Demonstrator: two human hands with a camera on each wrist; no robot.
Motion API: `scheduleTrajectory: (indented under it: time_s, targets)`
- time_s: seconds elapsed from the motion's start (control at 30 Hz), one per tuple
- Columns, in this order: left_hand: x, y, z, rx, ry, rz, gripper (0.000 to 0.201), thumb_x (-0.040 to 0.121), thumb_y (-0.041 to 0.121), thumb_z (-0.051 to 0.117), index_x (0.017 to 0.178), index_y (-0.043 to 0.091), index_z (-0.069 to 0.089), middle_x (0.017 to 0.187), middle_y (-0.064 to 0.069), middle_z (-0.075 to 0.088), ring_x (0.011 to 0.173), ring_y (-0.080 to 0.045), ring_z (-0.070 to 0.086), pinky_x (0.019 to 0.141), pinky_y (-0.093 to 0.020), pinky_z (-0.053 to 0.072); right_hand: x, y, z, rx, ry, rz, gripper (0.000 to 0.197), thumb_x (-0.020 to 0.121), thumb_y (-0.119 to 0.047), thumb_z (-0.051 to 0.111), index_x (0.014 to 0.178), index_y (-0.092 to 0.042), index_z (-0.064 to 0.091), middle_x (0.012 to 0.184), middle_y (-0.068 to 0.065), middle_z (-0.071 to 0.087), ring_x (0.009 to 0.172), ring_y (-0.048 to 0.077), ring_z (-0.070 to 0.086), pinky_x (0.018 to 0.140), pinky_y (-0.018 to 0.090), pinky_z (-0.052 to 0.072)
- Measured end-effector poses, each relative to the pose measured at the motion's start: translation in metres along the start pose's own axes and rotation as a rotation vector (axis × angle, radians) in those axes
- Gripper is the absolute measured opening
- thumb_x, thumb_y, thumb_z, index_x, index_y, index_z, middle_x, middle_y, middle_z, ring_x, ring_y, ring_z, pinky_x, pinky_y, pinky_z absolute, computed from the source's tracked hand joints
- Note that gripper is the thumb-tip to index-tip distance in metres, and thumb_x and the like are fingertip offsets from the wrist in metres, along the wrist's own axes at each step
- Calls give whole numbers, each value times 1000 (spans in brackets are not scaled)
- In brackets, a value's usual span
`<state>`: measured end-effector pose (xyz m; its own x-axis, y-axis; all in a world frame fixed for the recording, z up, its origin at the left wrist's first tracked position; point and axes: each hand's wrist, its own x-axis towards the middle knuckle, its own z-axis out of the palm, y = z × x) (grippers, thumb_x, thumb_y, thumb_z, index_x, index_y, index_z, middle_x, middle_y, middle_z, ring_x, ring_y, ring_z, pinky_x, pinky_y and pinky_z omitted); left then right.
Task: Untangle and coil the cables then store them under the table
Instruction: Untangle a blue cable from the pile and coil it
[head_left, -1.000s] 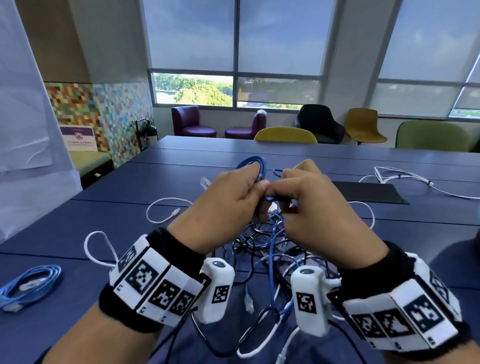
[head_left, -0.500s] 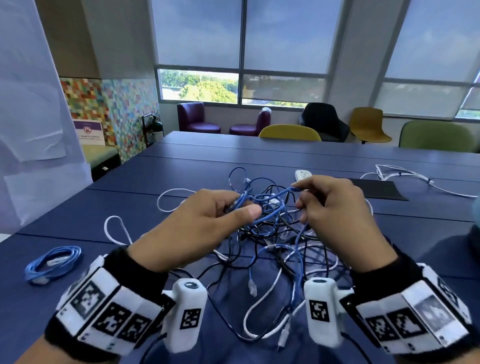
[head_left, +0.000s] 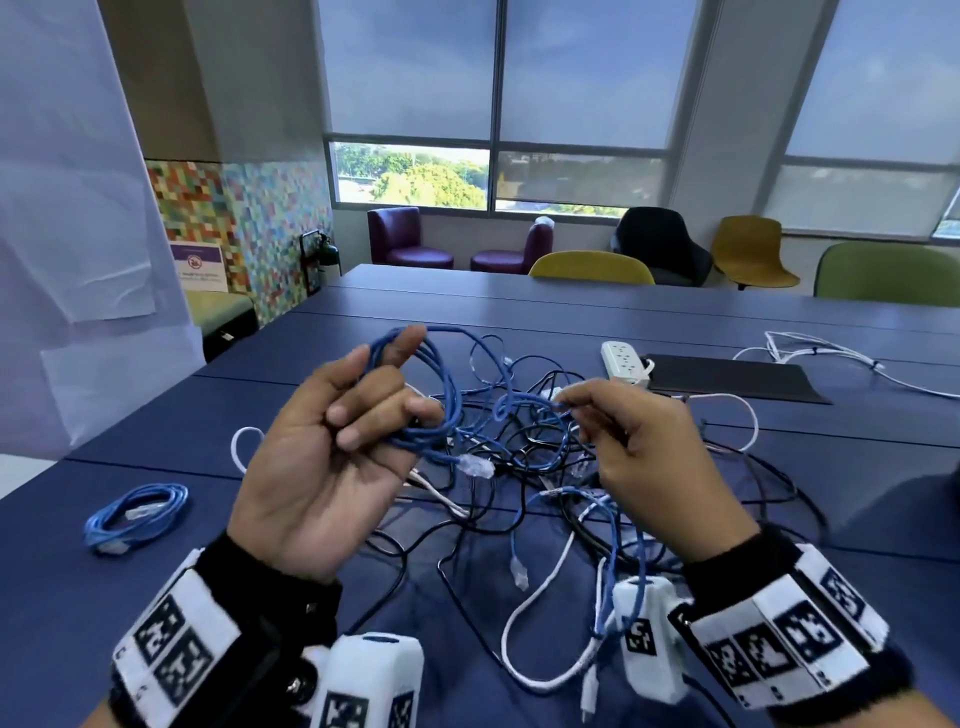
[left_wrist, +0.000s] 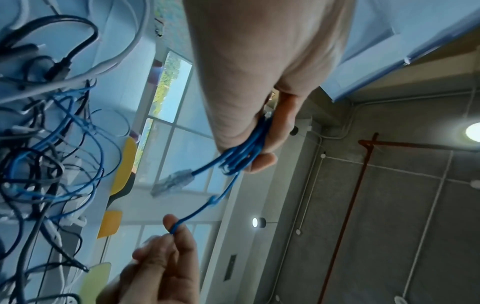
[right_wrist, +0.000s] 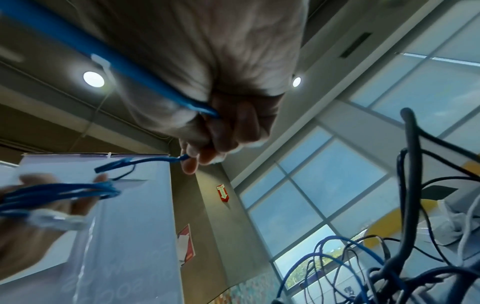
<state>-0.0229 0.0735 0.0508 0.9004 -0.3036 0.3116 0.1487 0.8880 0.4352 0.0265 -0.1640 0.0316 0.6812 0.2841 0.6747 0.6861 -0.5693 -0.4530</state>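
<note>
My left hand is raised palm up over the blue table, its fingers curled through a few loops of blue cable. A clear plug dangles from that coil. My right hand pinches the same blue cable a short way to the right, where it leads into the tangle of blue, black and white cables on the table. In the left wrist view the loops sit between my fingers and thumb. In the right wrist view my right fingertips pinch the cable.
A coiled blue cable lies at the table's left. A white power strip and a black mat sit behind the tangle. Loose white cable lies far right. Chairs line the far edge.
My left hand has turned palm up and risen with loops of blue cable round its fingers. My right hand has drawn away to the right, still pinching the cable.
</note>
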Motion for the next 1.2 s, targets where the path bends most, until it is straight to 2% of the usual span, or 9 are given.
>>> scheduleTrajectory:
  time_s: [0.13,0.27,0.43,0.57,0.67,0.73,0.87,0.97,1.2]
  targets:
    - [1,-8,11,184,156,123,34,98,20,41,118,1,60,51,7,25,38,-7,27,74,-19,50,-11,-20,2,-18,-140,-136,10,92,-33,61,98,-27,66,85,-8,67,78,11,63,69,32,51]
    - [4,-16,15,200,199,113,36,100,21,40,123,0,57,52,7,23,39,-7,27,76,-19,50,-17,-34,2,-146,-281,-176,18,93,-42,38,98,-33,53,84,-11,59,78,17,59,63,41,51]
    - [5,-28,17,245,248,179,38,97,22,44,125,-2,54,56,8,25,43,-6,31,100,-29,47,-18,-44,1,-3,-407,-103,16,75,-9,36,72,-25,37,72,-7,51,69,13,50,64,32,46]
    - [9,-38,17,344,295,347,37,96,19,47,123,-5,53,61,4,43,49,-8,42,89,-36,55,-21,-50,0,164,-477,75,31,73,12,38,64,-18,39,64,-11,50,62,6,41,60,16,37]
    - [10,-42,18,396,245,412,30,94,16,46,121,2,50,89,-7,72,74,-20,70,89,-33,56,-24,-54,3,159,-537,105,27,78,14,41,67,-10,44,64,-15,51,61,6,39,59,15,35]
    - [12,-43,18,435,238,434,28,91,16,47,117,5,48,109,-15,72,92,-29,72,95,-36,53,-26,-57,5,167,-561,100,21,79,13,41,70,-6,44,65,-16,52,62,6,41,60,17,37]
    - [16,-43,16,525,275,475,24,95,11,45,118,3,45,113,-21,69,101,-37,69,96,-40,52,-29,-68,1,79,-485,56,27,93,-18,49,69,-12,41,57,-4,44,55,10,42,53,25,33]
    - [19,-45,11,633,297,480,20,99,5,42,117,0,47,109,-21,71,102,-34,69,95,-36,53,-27,-74,1,-295,-432,-3,42,95,-48,41,68,-18,30,53,0,40,52,18,38,50,37,32]
    - [17,-52,9,1110,279,494,39,98,11,51,87,41,73,104,1,75,106,-16,68,98,-31,51,-23,-75,-2,-718,-234,24,14,92,-33,53,83,-23,54,44,-2,49,36,27,48,42,24,14]
